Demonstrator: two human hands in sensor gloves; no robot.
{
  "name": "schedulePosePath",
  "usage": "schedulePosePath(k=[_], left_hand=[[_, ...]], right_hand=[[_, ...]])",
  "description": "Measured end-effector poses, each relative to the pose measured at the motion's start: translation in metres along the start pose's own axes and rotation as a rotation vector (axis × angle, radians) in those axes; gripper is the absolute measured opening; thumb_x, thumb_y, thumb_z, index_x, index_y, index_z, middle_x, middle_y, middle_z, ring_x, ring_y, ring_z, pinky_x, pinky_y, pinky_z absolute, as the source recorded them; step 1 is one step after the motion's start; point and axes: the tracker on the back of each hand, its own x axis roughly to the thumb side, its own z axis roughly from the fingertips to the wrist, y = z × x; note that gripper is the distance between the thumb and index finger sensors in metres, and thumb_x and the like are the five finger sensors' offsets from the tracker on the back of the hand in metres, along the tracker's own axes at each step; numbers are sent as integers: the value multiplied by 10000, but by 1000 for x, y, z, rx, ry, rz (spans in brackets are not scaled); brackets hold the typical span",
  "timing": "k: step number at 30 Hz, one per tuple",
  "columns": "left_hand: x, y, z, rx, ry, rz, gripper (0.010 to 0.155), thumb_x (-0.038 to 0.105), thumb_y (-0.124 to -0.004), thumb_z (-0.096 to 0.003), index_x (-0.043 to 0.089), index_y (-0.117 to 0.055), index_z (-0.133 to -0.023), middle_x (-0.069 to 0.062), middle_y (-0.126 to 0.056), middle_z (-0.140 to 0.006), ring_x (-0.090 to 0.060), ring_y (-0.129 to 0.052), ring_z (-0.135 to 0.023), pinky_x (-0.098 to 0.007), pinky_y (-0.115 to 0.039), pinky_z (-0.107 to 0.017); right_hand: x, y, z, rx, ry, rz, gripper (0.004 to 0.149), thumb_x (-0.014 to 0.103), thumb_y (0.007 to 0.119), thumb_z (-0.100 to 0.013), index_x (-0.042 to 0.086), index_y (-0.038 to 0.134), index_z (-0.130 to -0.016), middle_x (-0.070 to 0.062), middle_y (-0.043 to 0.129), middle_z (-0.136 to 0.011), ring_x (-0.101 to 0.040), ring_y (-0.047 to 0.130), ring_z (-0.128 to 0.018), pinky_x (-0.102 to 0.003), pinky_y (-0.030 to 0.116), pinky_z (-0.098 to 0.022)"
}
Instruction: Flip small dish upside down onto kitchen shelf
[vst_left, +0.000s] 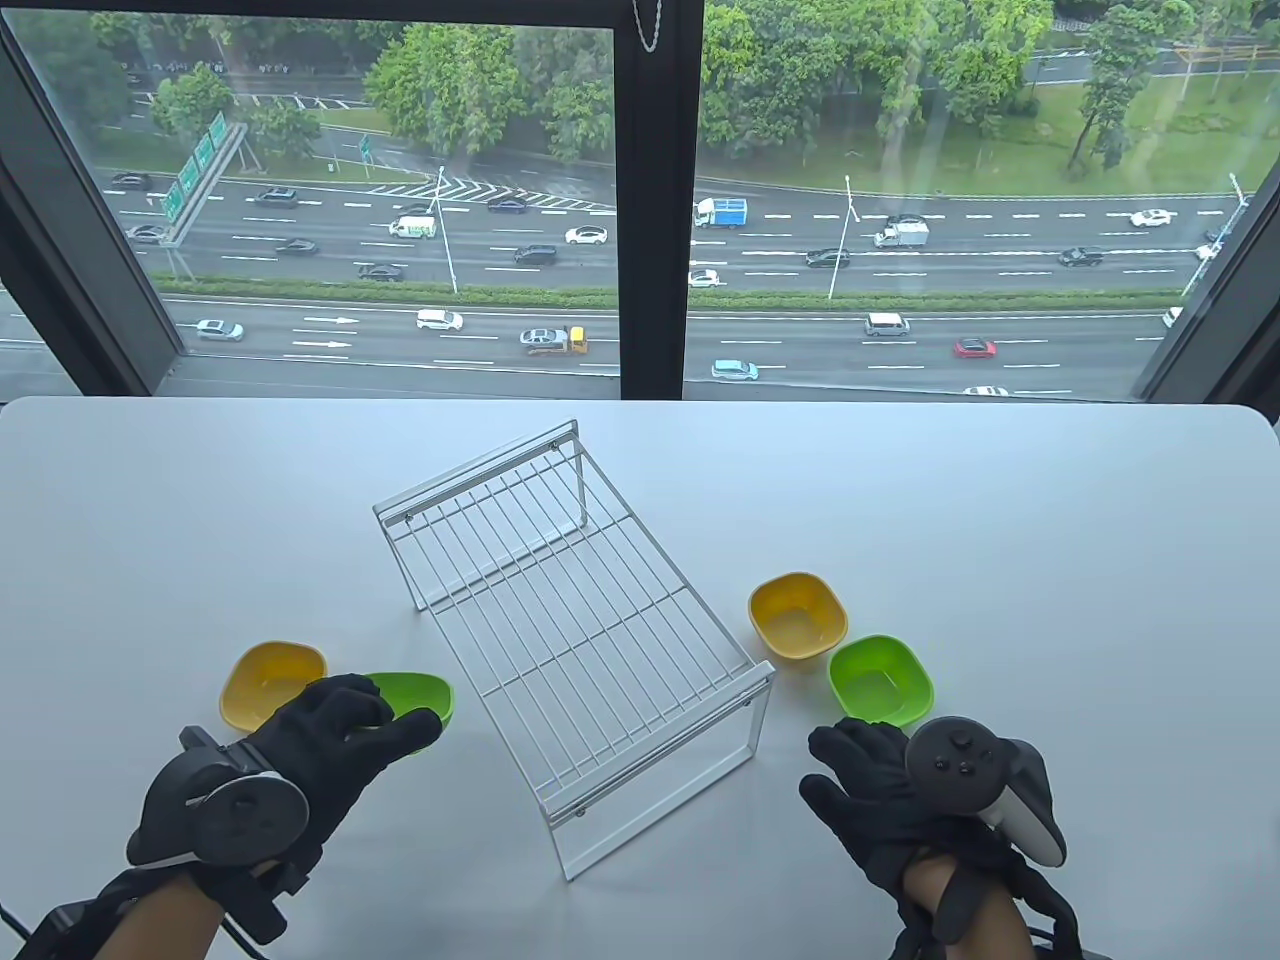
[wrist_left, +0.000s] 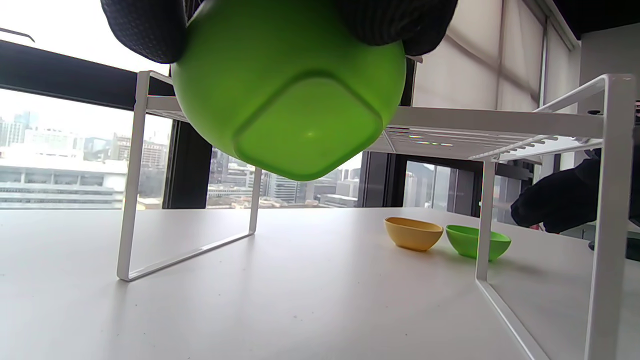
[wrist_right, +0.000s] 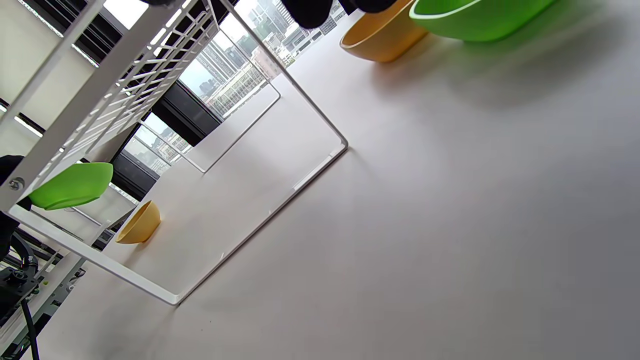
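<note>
Got my left hand (vst_left: 330, 735) gripping the green dish (vst_left: 415, 697) lifted off the table (vst_left: 1050, 520), just left of the wire shelf (vst_left: 575, 620), while my right hand (vst_left: 890, 790) hovers loose, holding nothing.

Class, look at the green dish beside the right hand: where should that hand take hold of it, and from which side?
Probably the near rim of the green dish, approached from above by the right hand. It sits upright and open, and the yellow dish crowds its far-left side.
</note>
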Motion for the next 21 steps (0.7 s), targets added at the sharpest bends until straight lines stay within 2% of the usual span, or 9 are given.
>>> schedulePosePath(k=[7,14,16,21], left_hand=[[1,1,1,14,2,-8,544,297,-668,-487,528,-665,-980,-13,-757,-916,-344,-710,-938,-661,-718,-667],[1,0,1,3,11,7,561,337,-653,-495,510,-570,-1021,-16,-718,-912,-335,-687,-921,-648,-714,-675],[1,0,1,2,19,6,580,372,-694,-491,516,-533,-1029,-13,-694,-913,-333,-673,-919,-642,-716,-677],[1,4,2,14,38,-17,603,377,-707,-489,519,-491,-1034,-14,-672,-911,-331,-654,-918,-637,-709,-685]], right_hand=[[-1,-1,0,-3,0,-6,779,659,587,-515,169,443,-1104,-195,311,-1175,-492,177,-1031,-708,215,-691],[0,-1,0,1,2,-9,774,655,590,-517,168,449,-1101,-194,316,-1175,-493,180,-1031,-707,218,-692],[0,-1,1,-2,2,-14,774,654,591,-516,168,450,-1101,-194,316,-1174,-492,180,-1031,-708,219,-692],[-2,-1,2,-17,-5,-31,774,651,596,-515,162,460,-1098,-198,332,-1171,-495,191,-1029,-707,232,-691]])
